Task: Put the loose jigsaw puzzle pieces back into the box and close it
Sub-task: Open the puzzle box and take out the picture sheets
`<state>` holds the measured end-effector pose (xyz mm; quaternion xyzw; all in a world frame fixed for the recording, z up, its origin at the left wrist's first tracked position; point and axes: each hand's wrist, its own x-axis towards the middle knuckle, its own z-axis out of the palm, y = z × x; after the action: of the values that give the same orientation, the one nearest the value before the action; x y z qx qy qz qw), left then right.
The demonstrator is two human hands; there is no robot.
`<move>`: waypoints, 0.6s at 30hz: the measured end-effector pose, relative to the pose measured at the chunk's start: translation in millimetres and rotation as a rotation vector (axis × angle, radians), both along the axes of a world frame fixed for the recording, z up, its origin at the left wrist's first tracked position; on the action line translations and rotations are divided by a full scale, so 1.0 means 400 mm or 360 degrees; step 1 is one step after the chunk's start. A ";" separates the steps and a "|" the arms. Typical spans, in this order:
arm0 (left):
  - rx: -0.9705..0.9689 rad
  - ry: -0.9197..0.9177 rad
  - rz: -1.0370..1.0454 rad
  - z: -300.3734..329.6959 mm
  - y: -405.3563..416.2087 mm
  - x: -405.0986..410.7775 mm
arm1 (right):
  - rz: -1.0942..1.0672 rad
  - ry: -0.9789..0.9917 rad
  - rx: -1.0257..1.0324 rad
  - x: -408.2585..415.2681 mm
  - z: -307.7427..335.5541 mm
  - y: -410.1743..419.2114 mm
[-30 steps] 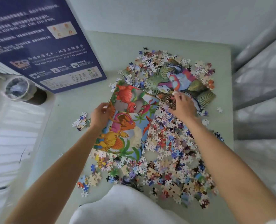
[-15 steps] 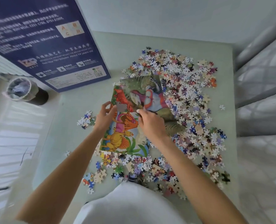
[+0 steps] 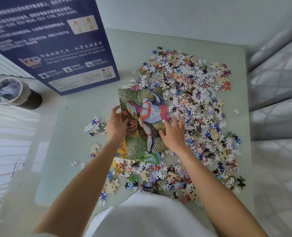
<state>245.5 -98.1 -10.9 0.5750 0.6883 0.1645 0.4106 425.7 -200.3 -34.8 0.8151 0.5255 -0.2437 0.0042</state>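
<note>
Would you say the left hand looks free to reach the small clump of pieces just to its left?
Probably not yet: the left hand is holding the picture sheets; otherwise only bare table lies before the clump.

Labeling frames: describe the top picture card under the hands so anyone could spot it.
Start at the pale green table, left of the big spread of loose puzzle pieces. Between the left hand and right hand lies the top card. Unlike the orange-and-blue card peeking from beneath, it shows a red-and-silver figure on green.
</note>
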 end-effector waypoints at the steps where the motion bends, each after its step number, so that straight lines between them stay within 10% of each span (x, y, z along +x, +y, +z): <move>1: 0.0072 -0.0042 -0.0012 0.006 0.000 -0.002 | -0.0059 -0.0062 0.0085 0.003 0.008 0.000; 12: 0.0537 -0.0743 -0.0234 0.200 -0.014 -0.078 | -0.0552 0.0868 0.0407 0.019 0.211 0.082; 18: 0.0754 -0.0336 -0.0231 0.269 -0.005 -0.152 | -0.0271 0.0723 0.0709 -0.016 0.333 0.081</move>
<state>184.7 -100.2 96.7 0.6826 0.5409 0.3501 0.3449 419.3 -167.9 98.5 0.7618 0.4833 -0.2980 -0.3120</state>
